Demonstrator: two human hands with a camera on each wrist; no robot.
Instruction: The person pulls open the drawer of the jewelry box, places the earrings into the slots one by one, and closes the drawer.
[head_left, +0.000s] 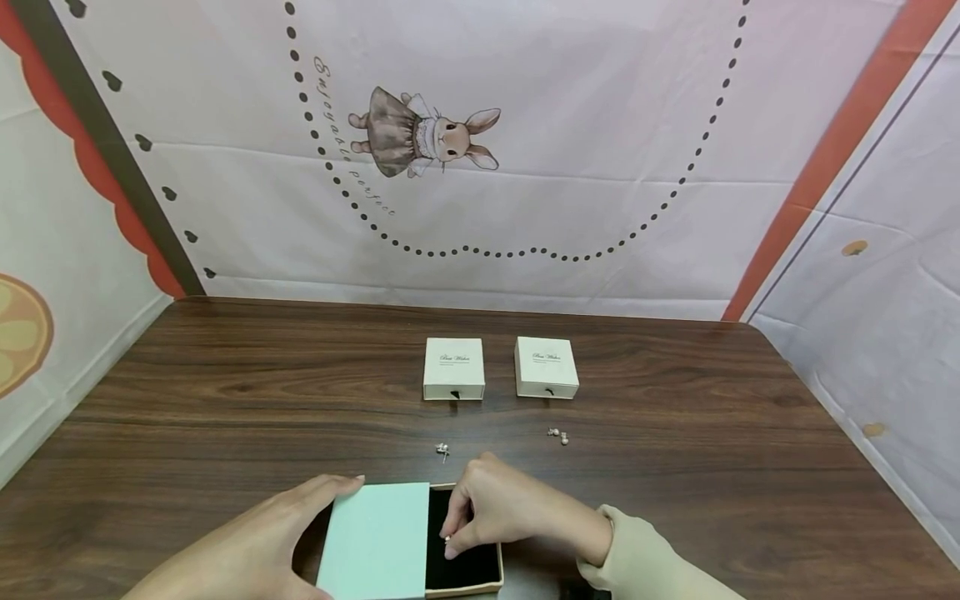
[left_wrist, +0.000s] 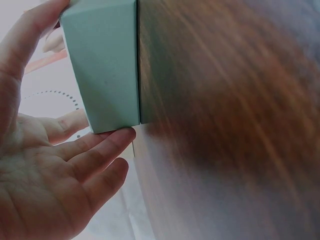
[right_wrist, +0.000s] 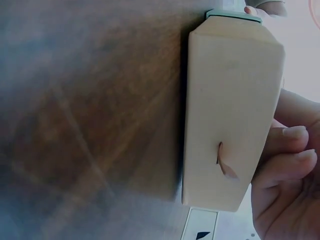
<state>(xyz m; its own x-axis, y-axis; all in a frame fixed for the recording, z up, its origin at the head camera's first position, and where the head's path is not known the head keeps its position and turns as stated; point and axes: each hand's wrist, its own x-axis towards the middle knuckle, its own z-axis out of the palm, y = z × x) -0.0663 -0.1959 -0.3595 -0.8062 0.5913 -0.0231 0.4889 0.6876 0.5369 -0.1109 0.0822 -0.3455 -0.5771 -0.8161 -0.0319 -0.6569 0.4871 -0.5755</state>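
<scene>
In the head view a mint-green drawer box point(head_left: 378, 533) lies at the table's front edge, its black-lined drawer point(head_left: 476, 571) slid out to the right. My left hand point(head_left: 262, 533) holds the sleeve from the left, fingers at the far edge and thumb at the near one. Over the black lining, my right hand point(head_left: 502, 504) pinches a small shiny earring-like piece point(head_left: 447, 540) between thumb and forefinger. The right wrist view shows the drawer's cream front point(right_wrist: 235, 90) with a small ribbon tab point(right_wrist: 226, 165). The sleeve's plain green end point(left_wrist: 102, 70) fills the left wrist view's top.
Beyond the mint box lie two small clusters of earrings, one near the middle point(head_left: 442, 451) and one to the right point(head_left: 558, 436). Behind them stand two white gift boxes, a left one point(head_left: 453, 367) and a right one point(head_left: 546, 367). A printed cloth point(head_left: 585, 133) hangs behind the wooden table point(head_left: 262, 383).
</scene>
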